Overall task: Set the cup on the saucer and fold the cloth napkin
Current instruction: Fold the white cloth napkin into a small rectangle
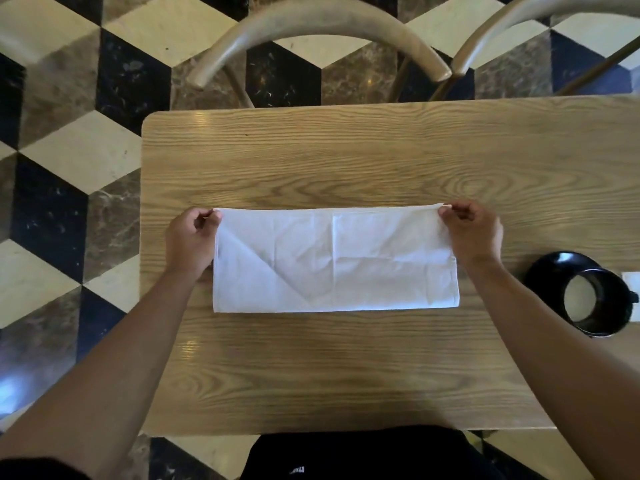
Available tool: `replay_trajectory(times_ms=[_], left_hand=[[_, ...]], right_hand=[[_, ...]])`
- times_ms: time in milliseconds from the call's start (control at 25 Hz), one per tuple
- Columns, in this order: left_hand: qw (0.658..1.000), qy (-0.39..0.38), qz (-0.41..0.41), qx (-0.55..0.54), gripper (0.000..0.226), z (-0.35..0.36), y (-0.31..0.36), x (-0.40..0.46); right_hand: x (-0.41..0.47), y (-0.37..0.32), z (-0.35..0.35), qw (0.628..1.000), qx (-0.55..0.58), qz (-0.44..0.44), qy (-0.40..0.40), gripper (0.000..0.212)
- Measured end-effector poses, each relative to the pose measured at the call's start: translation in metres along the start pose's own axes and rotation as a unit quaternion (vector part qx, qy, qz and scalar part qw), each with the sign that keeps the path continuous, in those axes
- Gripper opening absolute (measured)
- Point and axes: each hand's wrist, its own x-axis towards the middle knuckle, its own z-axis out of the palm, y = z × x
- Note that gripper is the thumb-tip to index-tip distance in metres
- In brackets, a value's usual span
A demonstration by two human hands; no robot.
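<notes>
A white cloth napkin (335,260) lies flat on the wooden table (346,161), folded into a long rectangle. My left hand (190,237) pinches its far left corner. My right hand (472,232) pinches its far right corner. At the right edge of the view a black cup (594,301) with a pale inside stands on a black saucer (554,263).
A small white object (632,278) lies just right of the cup, cut off by the frame. Two wooden chair backs (318,22) stand beyond the table's far edge. The patterned tile floor (69,168) lies to the left.
</notes>
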Motion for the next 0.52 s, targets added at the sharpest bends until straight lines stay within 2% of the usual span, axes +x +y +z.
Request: replay_trajectory(times_ms=[160, 280, 440, 520], left_hand=[[1.000, -0.003, -0.024, -0.010, 0.031, 0.001, -0.004, 0.007], [1.000, 0.006, 0.002, 0.000, 0.029, 0.003, -0.002, 0.006], [0.996, 0.063, 0.028, 0.061, 0.035, 0.002, 0.006, -0.008], [0.984, 0.115, 0.063, 0.117, 0.035, 0.003, 0.005, -0.024]], right_hand=[[-0.002, -0.006, 0.000, 1.000, -0.013, 0.014, 0.020, 0.016], [-0.002, -0.010, -0.001, 0.999, -0.026, 0.027, 0.021, 0.021], [-0.008, -0.015, 0.000, 0.995, -0.066, 0.039, 0.059, 0.025], [-0.021, -0.014, 0.004, 0.989, -0.097, -0.006, 0.115, 0.027]])
